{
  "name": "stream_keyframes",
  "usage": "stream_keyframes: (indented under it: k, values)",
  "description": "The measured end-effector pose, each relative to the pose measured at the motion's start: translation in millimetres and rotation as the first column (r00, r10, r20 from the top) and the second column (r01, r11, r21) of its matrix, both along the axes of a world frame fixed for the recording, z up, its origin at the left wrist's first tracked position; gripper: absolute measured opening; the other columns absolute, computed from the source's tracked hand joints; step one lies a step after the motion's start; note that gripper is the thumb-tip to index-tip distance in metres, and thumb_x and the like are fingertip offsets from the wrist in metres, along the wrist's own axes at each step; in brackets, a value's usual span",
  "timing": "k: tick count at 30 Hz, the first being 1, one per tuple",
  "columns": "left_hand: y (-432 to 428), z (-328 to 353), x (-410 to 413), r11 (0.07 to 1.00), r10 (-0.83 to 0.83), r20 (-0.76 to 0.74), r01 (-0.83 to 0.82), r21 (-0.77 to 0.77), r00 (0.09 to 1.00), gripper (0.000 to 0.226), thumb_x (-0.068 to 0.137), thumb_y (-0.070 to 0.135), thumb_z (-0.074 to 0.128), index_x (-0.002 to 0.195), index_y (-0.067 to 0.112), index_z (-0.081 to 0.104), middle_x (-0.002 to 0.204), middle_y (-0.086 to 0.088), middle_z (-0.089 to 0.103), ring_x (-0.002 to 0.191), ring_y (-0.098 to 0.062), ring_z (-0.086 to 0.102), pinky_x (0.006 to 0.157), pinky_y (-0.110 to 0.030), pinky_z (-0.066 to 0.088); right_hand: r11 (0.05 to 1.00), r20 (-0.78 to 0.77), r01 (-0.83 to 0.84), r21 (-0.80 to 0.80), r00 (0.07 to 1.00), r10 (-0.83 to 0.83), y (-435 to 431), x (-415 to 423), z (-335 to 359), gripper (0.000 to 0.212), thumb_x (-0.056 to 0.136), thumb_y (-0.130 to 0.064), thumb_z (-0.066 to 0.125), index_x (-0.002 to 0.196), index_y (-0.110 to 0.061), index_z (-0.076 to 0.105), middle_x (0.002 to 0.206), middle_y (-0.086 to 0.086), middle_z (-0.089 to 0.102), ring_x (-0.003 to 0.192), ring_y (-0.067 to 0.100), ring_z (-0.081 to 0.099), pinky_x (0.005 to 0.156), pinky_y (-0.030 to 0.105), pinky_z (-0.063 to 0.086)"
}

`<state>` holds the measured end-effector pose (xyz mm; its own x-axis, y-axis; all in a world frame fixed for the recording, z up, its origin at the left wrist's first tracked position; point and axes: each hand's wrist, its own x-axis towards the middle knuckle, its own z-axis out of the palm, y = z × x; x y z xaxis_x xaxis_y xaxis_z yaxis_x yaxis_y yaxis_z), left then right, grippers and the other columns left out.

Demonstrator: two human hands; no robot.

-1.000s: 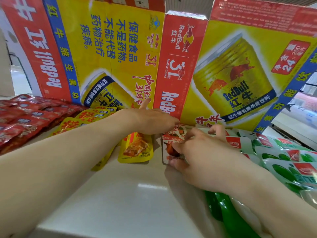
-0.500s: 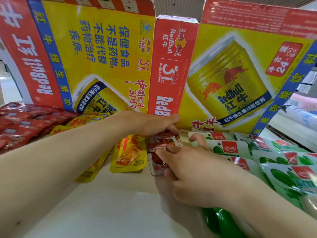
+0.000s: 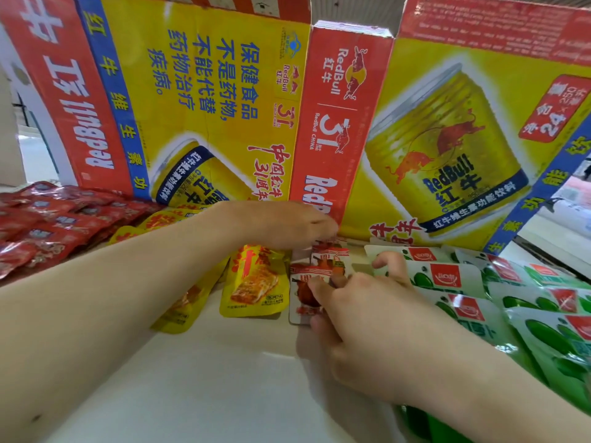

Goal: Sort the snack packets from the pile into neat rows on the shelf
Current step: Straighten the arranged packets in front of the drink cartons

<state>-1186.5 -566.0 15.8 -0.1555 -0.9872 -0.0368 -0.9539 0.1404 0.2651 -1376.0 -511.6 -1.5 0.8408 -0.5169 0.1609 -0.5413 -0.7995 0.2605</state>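
Observation:
A short row of small white-and-red snack packets [image 3: 303, 292] lies on the white shelf [image 3: 224, 378] in the middle. My right hand [image 3: 361, 321] rests on the front packet, fingertips pressing it down. My left hand [image 3: 281, 228] reaches over to the far end of that row, fingers curled on the back packets near the cardboard wall. A yellow packet [image 3: 256, 289] lies just left of the row, with more yellow packets [image 3: 179, 311] partly under my left forearm. Green-and-white packets [image 3: 479, 302] lie in rows to the right.
Red packets [image 3: 48, 231] fill the far left of the shelf. A Red Bull cardboard wall [image 3: 415, 139] stands upright along the back. The shelf's right edge drops off beyond the green packets.
The camera has shifted slightly. My left hand slid a little further right along the back of the white-and-red row; my right hand stays on the front packet.

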Motion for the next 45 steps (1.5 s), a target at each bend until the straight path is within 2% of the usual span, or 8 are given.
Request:
stream_keyframes:
  k: [2, 6, 11, 16, 21, 34, 41, 45]
  values:
    - [7, -1, 6, 1.000, -0.008, 0.018, 0.009, -0.019, 1.000, 0.039, 0.108, 0.038, 0.027, 0.134, 0.027, 0.055, 0.145, 0.007, 0.049, 0.133, -0.015, 0.042, 0.113, -0.035, 0.031, 0.999, -0.019, 0.017, -0.037, 1.000, -0.017, -2, -1, 0, 0.024, 0.096, -0.039, 0.037, 0.106, -0.027, 0.055, 0.092, -0.006, 0.055, 0.093, 0.022, 0.053, 0.098, 0.048, 0.003]
    - [11, -8, 18, 0.999, -0.010, 0.232, -0.001, 0.049, 0.973, 0.044, 0.101, 0.046, 0.031, 0.143, 0.043, 0.041, 0.157, 0.014, 0.033, 0.145, -0.013, 0.027, 0.122, -0.043, 0.015, 0.995, -0.031, 0.060, -0.074, 0.998, -0.062, -3, -1, 1, 0.020, 0.099, -0.036, 0.036, 0.098, -0.027, 0.054, 0.090, -0.005, 0.056, 0.086, 0.022, 0.046, 0.096, 0.047, 0.001]
    - [11, -5, 14, 0.999, -0.015, 0.288, 0.004, 0.038, 0.957, 0.042, 0.105, 0.038, 0.032, 0.146, 0.044, 0.039, 0.159, 0.016, 0.028, 0.149, -0.008, 0.017, 0.120, -0.046, -0.007, 0.992, -0.025, 0.078, -0.097, 0.996, -0.081, -1, 0, 1, 0.026, 0.101, -0.040, 0.033, 0.084, -0.026, 0.046, 0.090, -0.003, 0.054, 0.100, 0.019, 0.049, 0.098, 0.050, -0.002]
    - [13, -5, 13, 0.999, -0.020, 0.312, 0.004, 0.050, 0.950, 0.043, 0.105, 0.041, 0.030, 0.147, 0.043, 0.038, 0.159, 0.020, 0.026, 0.150, -0.006, 0.012, 0.118, -0.048, -0.013, 0.990, 0.010, 0.085, -0.116, 0.996, -0.085, 2, -1, 0, 0.030, 0.101, -0.043, 0.032, 0.083, -0.026, 0.049, 0.098, -0.004, 0.061, 0.109, 0.018, 0.051, 0.101, 0.050, -0.001]
    - [15, -6, 13, 1.000, -0.019, 0.333, 0.011, 0.024, 0.943, 0.044, 0.104, 0.047, 0.029, 0.148, 0.043, 0.035, 0.158, 0.016, 0.030, 0.148, -0.008, 0.018, 0.121, -0.051, -0.009, 0.982, 0.011, 0.117, -0.150, 0.993, -0.117, 5, 0, 0, 0.033, 0.100, -0.043, 0.033, 0.080, -0.025, 0.051, 0.093, -0.005, 0.060, 0.097, 0.018, 0.054, 0.101, 0.051, -0.002]
    - [12, -12, 17, 0.999, -0.030, 0.314, 0.042, -0.031, 0.949, 0.043, 0.102, 0.046, 0.035, 0.145, 0.044, 0.038, 0.144, 0.018, 0.049, 0.140, -0.008, 0.033, 0.121, -0.051, -0.001, 0.982, 0.018, 0.159, -0.105, 0.987, -0.158, -2, 0, -2, 0.039, 0.099, -0.049, 0.030, 0.099, -0.025, 0.060, 0.104, -0.007, 0.061, 0.111, 0.015, 0.052, 0.103, 0.049, 0.000]
    - [8, -15, 18, 0.998, -0.021, 0.363, 0.040, -0.046, 0.932, 0.046, 0.100, 0.054, 0.034, 0.145, 0.047, 0.037, 0.148, 0.018, 0.045, 0.142, -0.009, 0.032, 0.120, -0.052, 0.002, 0.974, -0.002, 0.181, -0.139, 0.983, -0.183, -5, -3, -2, 0.041, 0.100, -0.049, 0.026, 0.083, -0.024, 0.053, 0.093, -0.007, 0.059, 0.101, 0.016, 0.055, 0.103, 0.050, -0.001]
    - [7, -15, 18, 0.999, -0.016, 0.346, 0.033, -0.042, 0.938, 0.047, 0.099, 0.057, 0.034, 0.145, 0.047, 0.038, 0.148, 0.020, 0.045, 0.141, -0.010, 0.033, 0.118, -0.051, 0.006, 0.976, 0.016, 0.178, -0.124, 0.984, -0.177, -6, -3, -4, 0.038, 0.099, -0.049, 0.027, 0.087, -0.025, 0.054, 0.101, -0.008, 0.059, 0.110, 0.015, 0.051, 0.103, 0.050, -0.001]
